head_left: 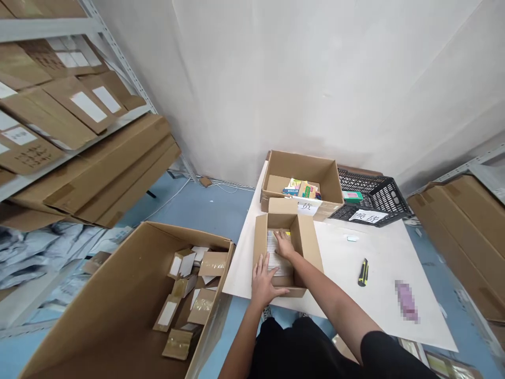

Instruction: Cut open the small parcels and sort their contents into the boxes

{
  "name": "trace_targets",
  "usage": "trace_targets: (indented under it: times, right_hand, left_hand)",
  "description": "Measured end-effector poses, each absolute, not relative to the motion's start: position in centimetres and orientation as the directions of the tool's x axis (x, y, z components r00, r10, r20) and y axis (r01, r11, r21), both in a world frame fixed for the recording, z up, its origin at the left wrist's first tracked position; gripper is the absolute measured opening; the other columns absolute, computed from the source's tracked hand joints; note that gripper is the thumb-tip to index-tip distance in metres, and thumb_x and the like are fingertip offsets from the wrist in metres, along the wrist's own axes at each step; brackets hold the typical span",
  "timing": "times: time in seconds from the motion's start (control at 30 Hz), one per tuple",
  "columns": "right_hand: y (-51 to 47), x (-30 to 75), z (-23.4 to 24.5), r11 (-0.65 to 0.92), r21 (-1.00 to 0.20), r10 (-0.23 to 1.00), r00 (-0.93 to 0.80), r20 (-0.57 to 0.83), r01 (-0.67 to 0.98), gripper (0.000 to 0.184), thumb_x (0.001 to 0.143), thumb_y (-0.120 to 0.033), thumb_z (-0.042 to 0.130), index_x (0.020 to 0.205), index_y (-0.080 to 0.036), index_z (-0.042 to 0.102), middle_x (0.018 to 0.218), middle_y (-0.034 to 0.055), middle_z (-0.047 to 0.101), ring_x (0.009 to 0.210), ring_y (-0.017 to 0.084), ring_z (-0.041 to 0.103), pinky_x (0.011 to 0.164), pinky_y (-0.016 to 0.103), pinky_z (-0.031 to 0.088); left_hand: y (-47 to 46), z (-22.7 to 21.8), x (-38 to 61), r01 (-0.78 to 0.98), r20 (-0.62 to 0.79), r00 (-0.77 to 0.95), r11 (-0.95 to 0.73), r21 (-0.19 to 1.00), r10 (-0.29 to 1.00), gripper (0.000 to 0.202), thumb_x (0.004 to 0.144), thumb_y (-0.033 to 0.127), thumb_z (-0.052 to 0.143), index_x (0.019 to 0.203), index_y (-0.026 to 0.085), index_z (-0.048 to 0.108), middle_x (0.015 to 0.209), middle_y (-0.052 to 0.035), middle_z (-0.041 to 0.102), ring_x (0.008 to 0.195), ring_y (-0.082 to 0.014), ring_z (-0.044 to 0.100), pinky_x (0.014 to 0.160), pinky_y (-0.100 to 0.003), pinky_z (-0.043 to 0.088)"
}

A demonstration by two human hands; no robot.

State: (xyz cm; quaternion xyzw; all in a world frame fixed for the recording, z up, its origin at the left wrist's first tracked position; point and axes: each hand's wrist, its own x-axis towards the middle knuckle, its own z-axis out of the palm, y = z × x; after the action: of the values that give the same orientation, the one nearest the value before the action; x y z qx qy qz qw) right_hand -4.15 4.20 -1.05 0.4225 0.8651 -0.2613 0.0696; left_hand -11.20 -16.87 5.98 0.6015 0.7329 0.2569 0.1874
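A small open cardboard box (310,247) stands on the white table, its flaps folded outward. Fingers spread, my left hand (263,281) rests on the near left edge of this box. My right hand (284,245) reaches inside, fingers apart and laid on a white printed sheet (273,255). Beside the fingertips a bit of yellow (288,233) shows; what it belongs to is hidden. I cannot tell what lies under the sheet.
Behind stands a larger carton (329,181) holding colourful packets (302,188), beside a black plastic crate (389,192). A yellow-black utility knife (363,272) lies right on the table (339,300). At left, a big carton (114,273) contains several small boxes; shelves (118,126) hold parcels.
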Motion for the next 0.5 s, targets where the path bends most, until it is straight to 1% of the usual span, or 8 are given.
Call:
trace_targets:
  times: [0.07,0.1,0.17,0.23,0.3,0.37,0.4,0.5]
  right_hand:
    - [5.2,-5.0,-2.4,0.449,-0.307,0.653,-0.543,-0.528,0.839,0.121,0.065,-0.019,0.089,0.165,-0.029,0.022,0.173,0.0162,0.013,0.159,0.036,0.009,0.122,0.048,0.028]
    - [5.9,-5.6,-3.0,0.431,-0.266,0.628,-0.498,-0.598,0.862,0.129,0.061,-0.02,0.092,0.166,-0.031,0.017,0.174,0.0161,0.008,0.16,0.037,0.005,0.121,0.049,0.027]
    - [7.5,-6.7,-4.3,0.419,-0.197,0.589,-0.43,-0.685,0.886,0.141,0.056,-0.021,0.096,0.166,-0.035,0.01,0.174,0.016,0.001,0.16,0.038,-0.001,0.121,0.053,0.025]
    - [8.8,-7.7,-5.7,0.43,-0.146,0.56,-0.39,-0.73,0.891,0.145,0.055,-0.023,0.097,0.166,-0.037,0.005,0.174,0.0165,-0.002,0.16,0.038,-0.003,0.121,0.056,0.021]
    - [9.6,-8.3,-6.9,0.451,-0.111,0.543,-0.371,-0.753,0.885,0.147,0.054,-0.026,0.098,0.166,-0.038,0.003,0.174,0.0161,-0.003,0.16,0.038,-0.001,0.121,0.057,0.02]
    - [9.9,-8.4,-7.6,0.48,-0.09,0.557,-0.383,-0.737,0.872,0.146,0.053,-0.027,0.098,0.166,-0.038,0.007,0.174,0.0165,0.003,0.159,0.039,0.005,0.121,0.057,0.021]
    - [9.9,-8.2,-7.8,0.499,-0.081,0.575,-0.4,-0.714,0.863,0.143,0.052,-0.028,0.098,0.166,-0.037,0.012,0.173,0.0176,0.011,0.158,0.04,0.012,0.12,0.056,0.023]
    - [9.2,-7.6,-7.2,0.559,-0.073,0.599,-0.464,-0.653,0.826,0.125,0.049,-0.027,0.099,0.159,-0.027,0.039,0.156,0.0221,0.047,0.145,0.043,0.042,0.117,0.055,0.031]
  left_hand:
    - [-16.8,6.1,-11.6,0.784,0.057,-0.197,0.122,0.609,0.979,0.052,0.064,0.066,0.087,0.096,0.026,0.08,0.172,-0.0069,0.025,0.157,-0.0429,0.02,0.122,-0.064,0.028]
    - [-16.8,6.1,-11.7,0.782,0.066,-0.192,0.113,0.613,0.979,0.045,0.064,0.065,0.087,0.083,0.024,0.079,0.172,-0.0056,0.025,0.157,-0.0433,0.02,0.121,-0.064,0.029]
    - [-16.8,6.0,-11.7,0.778,0.076,-0.194,0.106,0.619,0.978,0.044,0.064,0.063,0.088,0.063,0.022,0.073,0.172,-0.0039,0.025,0.156,-0.044,0.02,0.121,-0.064,0.03]
    - [-16.8,5.6,-11.5,0.775,0.08,-0.198,0.106,0.623,0.977,0.048,0.062,0.062,0.09,0.055,0.021,0.067,0.172,-0.0032,0.023,0.156,-0.0446,0.02,0.121,-0.064,0.03]
    - [-16.8,5.3,-11.2,0.774,0.077,-0.201,0.11,0.624,0.977,0.05,0.06,0.062,0.091,0.053,0.02,0.065,0.173,-0.0032,0.021,0.156,-0.045,0.021,0.12,-0.065,0.031]
    - [-16.7,5.0,-10.8,0.772,0.07,-0.199,0.113,0.625,0.978,0.051,0.059,0.062,0.091,0.052,0.02,0.064,0.173,-0.0034,0.019,0.156,-0.0453,0.021,0.119,-0.065,0.032]
    - [-16.6,4.9,-10.7,0.772,0.065,-0.2,0.116,0.625,0.978,0.052,0.059,0.062,0.092,0.052,0.019,0.064,0.173,-0.0035,0.019,0.156,-0.0454,0.021,0.119,-0.065,0.033]
    - [-16.3,4.9,-10.3,0.773,0.055,-0.209,0.13,0.62,0.976,0.052,0.058,0.063,0.092,0.053,0.019,0.064,0.173,-0.0041,0.021,0.156,-0.0456,0.02,0.119,-0.065,0.033]
